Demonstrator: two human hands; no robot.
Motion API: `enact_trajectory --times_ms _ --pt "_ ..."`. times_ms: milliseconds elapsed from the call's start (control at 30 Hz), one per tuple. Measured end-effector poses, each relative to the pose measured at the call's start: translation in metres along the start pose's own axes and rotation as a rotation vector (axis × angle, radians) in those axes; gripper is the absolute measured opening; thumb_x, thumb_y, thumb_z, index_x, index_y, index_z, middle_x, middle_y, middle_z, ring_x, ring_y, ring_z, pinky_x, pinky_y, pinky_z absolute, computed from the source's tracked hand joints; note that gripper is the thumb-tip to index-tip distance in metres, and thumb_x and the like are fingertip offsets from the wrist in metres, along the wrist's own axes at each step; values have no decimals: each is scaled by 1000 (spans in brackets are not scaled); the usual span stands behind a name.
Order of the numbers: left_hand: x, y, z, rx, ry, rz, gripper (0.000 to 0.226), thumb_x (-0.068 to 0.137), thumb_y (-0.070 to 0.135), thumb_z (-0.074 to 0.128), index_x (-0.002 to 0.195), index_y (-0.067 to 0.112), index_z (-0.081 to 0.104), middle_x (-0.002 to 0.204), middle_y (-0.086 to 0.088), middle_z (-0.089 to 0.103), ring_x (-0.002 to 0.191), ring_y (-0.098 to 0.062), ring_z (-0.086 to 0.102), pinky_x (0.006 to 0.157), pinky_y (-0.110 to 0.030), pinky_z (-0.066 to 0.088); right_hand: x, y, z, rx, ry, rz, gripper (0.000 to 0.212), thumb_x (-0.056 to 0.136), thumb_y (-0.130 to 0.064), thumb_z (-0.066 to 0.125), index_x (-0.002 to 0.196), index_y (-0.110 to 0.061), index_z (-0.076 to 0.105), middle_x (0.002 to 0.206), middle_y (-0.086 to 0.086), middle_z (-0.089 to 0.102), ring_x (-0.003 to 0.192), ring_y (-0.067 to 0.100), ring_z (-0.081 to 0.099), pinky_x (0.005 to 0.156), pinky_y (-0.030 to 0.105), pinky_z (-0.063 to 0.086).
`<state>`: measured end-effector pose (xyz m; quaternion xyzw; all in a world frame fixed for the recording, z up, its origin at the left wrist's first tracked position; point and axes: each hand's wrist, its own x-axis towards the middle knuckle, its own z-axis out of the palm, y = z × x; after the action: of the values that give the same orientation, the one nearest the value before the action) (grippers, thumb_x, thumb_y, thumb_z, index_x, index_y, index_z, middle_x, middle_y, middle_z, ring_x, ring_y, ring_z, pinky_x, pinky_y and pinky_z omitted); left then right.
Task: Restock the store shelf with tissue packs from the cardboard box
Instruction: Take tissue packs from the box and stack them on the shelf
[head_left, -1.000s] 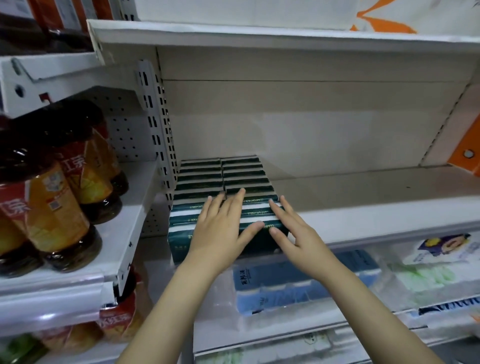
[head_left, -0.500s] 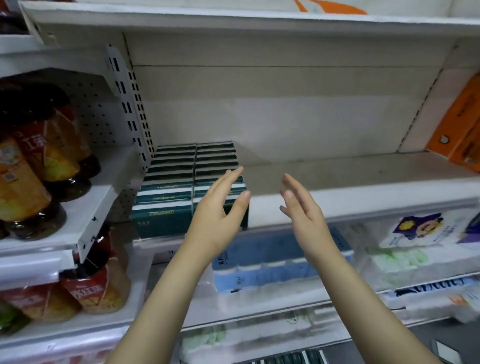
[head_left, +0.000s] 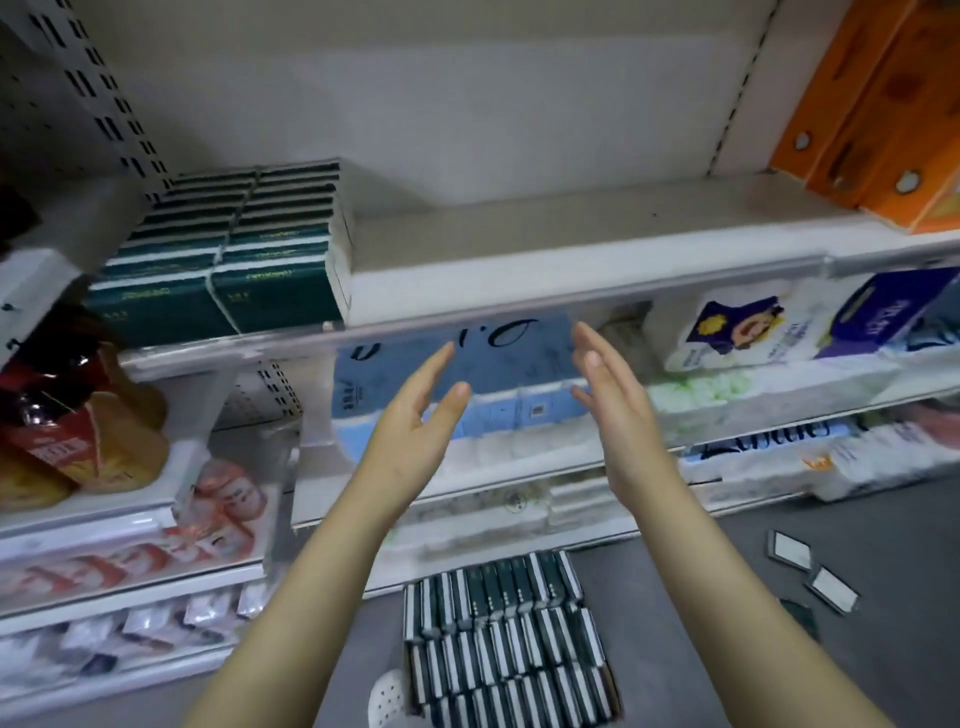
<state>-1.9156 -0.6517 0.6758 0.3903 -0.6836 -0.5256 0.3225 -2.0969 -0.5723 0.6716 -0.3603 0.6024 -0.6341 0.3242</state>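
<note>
Left hand (head_left: 415, 431) and right hand (head_left: 613, 415) hover empty, fingers straight, palms facing, likely shaped to clamp a block of floor packs (head_left: 504, 639); shelved packs (head_left: 223, 270) sit hard left, leaving room rightward.

Green tissue packs (head_left: 228, 254) on shelf (head_left: 519, 228)

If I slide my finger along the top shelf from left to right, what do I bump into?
First the green tissue packs → then bare shelf → then the orange boxes at the right end.
</note>
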Motion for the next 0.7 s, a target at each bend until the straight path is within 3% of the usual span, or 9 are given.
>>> enact_trajectory --times_ms 200,433,700 --pt "-34 -34 14 30 -50 -138 44 98 39 49 139 49 35 149 26 32 139 4 28 118 -34 24 -35 47 -22 -34 -12 157 27 102 -39 41 126 -46 53 133 -29 49 133 -2 40 117 40 31" --pt "-65 -89 -7 -34 -69 -286 44 98 37 49 139 45 36 146 26 35 133 8 34 107 -21 25 -75 102 -12 -115 58 315 28 102 -35 43 127 -40 53 134 -20 51 133 5 41 117 39 30" --pt "-107 -172 -20 -59 -124 -506 50 99 42 45 148 39 33 153 19 29 139 -4 27 104 -22 24 -140 187 3 -255 51 568 35 102 -33 44 136 -28 50 131 -14 47 126 7 40 105 28 31"
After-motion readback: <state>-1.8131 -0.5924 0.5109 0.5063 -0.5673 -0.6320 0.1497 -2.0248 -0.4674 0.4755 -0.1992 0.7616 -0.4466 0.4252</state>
